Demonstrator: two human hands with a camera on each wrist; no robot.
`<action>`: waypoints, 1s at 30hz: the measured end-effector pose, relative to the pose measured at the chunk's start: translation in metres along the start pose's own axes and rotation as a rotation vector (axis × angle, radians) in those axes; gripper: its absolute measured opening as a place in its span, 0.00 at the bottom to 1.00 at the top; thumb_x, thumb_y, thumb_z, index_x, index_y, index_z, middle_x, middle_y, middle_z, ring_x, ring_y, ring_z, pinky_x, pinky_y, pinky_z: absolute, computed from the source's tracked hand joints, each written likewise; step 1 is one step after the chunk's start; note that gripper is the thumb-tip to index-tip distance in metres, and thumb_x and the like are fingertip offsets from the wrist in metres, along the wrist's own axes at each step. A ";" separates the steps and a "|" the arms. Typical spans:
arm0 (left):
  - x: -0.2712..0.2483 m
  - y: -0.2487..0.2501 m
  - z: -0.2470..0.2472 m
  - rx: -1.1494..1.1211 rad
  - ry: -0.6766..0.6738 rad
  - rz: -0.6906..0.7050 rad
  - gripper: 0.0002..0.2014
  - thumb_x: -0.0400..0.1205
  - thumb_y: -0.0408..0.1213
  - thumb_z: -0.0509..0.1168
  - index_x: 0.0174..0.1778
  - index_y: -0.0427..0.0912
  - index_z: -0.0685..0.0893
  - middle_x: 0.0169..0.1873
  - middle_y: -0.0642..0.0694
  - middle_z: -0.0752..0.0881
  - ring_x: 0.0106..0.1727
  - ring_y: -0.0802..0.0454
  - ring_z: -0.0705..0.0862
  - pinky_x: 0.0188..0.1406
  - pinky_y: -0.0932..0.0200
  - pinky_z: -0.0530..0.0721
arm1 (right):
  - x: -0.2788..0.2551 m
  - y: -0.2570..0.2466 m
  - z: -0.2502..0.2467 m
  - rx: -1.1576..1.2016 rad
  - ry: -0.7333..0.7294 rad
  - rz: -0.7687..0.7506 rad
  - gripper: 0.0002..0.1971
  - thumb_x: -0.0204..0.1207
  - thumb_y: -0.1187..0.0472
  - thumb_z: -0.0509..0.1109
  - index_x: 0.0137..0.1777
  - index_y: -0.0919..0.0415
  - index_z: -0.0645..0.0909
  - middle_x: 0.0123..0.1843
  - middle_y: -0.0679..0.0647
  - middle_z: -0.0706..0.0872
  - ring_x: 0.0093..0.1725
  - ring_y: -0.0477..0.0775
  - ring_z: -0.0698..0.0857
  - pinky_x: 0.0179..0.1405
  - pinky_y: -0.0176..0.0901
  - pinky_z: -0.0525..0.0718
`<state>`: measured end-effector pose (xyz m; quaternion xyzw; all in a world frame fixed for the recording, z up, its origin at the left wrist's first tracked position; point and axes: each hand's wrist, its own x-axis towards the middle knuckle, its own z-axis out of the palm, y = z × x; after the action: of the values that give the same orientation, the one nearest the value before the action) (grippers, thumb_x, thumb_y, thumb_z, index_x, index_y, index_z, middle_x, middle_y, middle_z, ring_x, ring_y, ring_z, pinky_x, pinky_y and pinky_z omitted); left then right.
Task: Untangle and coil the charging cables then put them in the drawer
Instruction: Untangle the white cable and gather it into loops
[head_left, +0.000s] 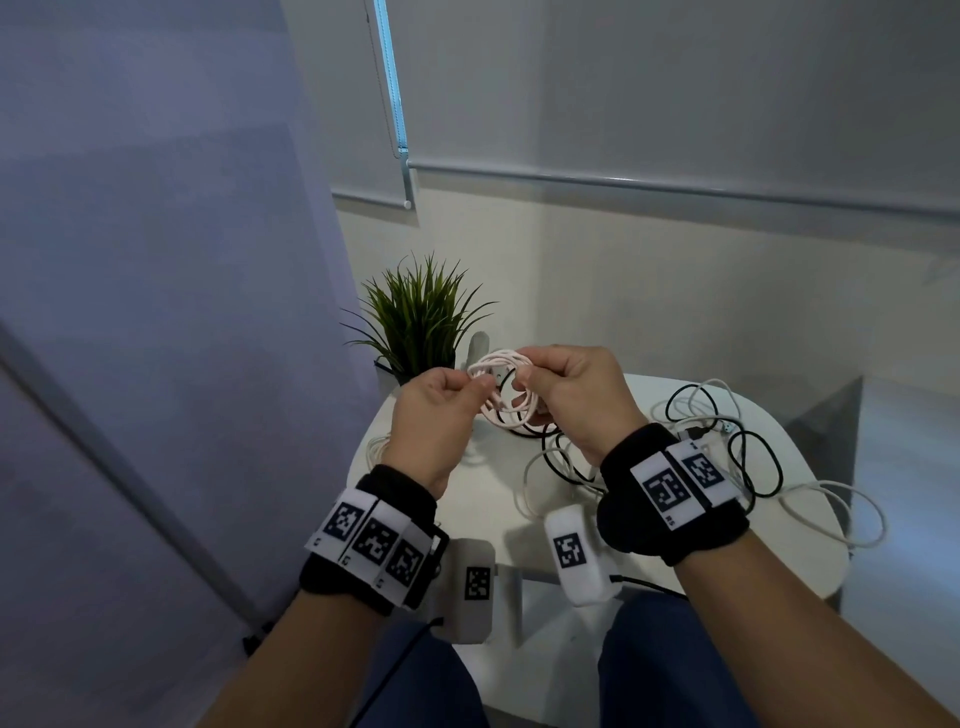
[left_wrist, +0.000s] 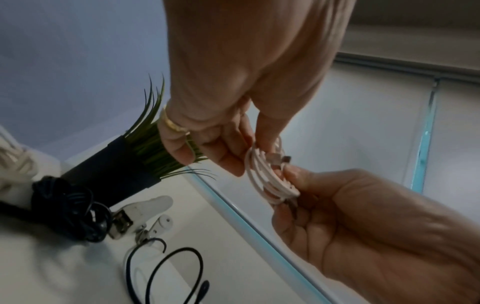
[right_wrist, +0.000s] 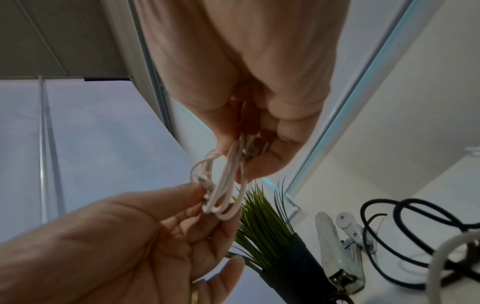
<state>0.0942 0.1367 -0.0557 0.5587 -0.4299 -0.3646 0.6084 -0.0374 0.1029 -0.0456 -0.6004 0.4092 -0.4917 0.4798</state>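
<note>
A pale pink charging cable (head_left: 506, 397) is wound into a small coil and held in the air above the white table (head_left: 483, 499). My left hand (head_left: 470, 387) pinches the coil's left side between thumb and fingers. My right hand (head_left: 530, 387) grips its right side with curled fingers. In the left wrist view the coil (left_wrist: 265, 176) shows a metal plug end near the right hand's thumb (left_wrist: 293, 174). The right wrist view has the coil (right_wrist: 223, 189) hanging between both hands. A tangle of black and white cables (head_left: 727, 447) lies on the table's right part. No drawer is in view.
A potted green plant (head_left: 421, 322) stands at the table's far left corner. Beside it lie a bundled black cable (left_wrist: 64, 205) and two white clips (left_wrist: 145, 211). Another white coil (head_left: 376, 447) sits at the table's left edge. Walls and blinds close the back.
</note>
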 end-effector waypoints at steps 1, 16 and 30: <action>0.001 -0.001 0.001 0.011 0.005 -0.021 0.09 0.79 0.33 0.69 0.32 0.42 0.83 0.29 0.44 0.87 0.35 0.48 0.84 0.46 0.49 0.83 | -0.001 0.000 0.001 0.009 -0.005 0.003 0.12 0.77 0.71 0.67 0.44 0.55 0.89 0.29 0.48 0.86 0.27 0.47 0.83 0.27 0.40 0.82; -0.003 0.006 -0.017 -0.197 -0.582 -0.390 0.06 0.78 0.35 0.63 0.48 0.45 0.84 0.40 0.48 0.86 0.39 0.57 0.81 0.35 0.62 0.80 | -0.001 0.004 0.001 -0.025 0.010 -0.038 0.15 0.75 0.72 0.69 0.40 0.51 0.89 0.30 0.46 0.88 0.29 0.45 0.83 0.31 0.39 0.82; -0.005 -0.006 -0.014 -0.432 -0.288 -0.258 0.07 0.78 0.24 0.65 0.43 0.39 0.76 0.33 0.44 0.88 0.36 0.54 0.85 0.35 0.64 0.85 | -0.003 0.000 0.001 0.120 0.029 0.026 0.13 0.77 0.72 0.67 0.40 0.55 0.87 0.27 0.48 0.86 0.24 0.44 0.80 0.25 0.38 0.81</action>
<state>0.1060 0.1459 -0.0626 0.4089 -0.3495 -0.5976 0.5945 -0.0367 0.1064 -0.0462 -0.5581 0.3937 -0.5178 0.5152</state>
